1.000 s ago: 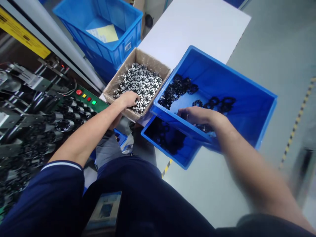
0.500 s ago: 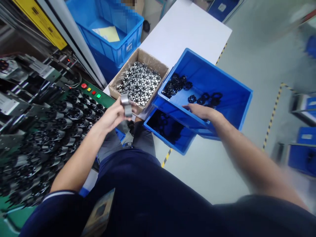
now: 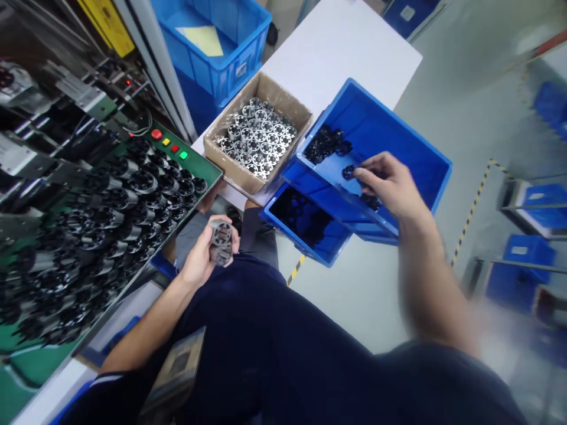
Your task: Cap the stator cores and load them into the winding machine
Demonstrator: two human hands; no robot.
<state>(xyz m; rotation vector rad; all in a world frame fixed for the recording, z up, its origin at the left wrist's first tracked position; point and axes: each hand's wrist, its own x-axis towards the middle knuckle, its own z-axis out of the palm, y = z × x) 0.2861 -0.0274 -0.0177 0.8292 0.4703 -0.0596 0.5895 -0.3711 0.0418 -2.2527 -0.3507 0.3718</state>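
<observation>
Workbench (image 3: 336, 59) | left hand (image 3: 202, 258) cradles metal part (image 3: 220, 242) | right hand (image 3: 390, 184) over blue bin (image 3: 398, 112)

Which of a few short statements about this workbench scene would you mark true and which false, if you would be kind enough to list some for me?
1. The left hand holds a slotted metal part. True.
2. The right hand is inside the cardboard box. False: it is over a blue plastic crate, near dark rings.
3. The cardboard box holds rows of silver parts standing on end. True.
4. The machine's control panel has a large green button. False: its large button is red.
</observation>
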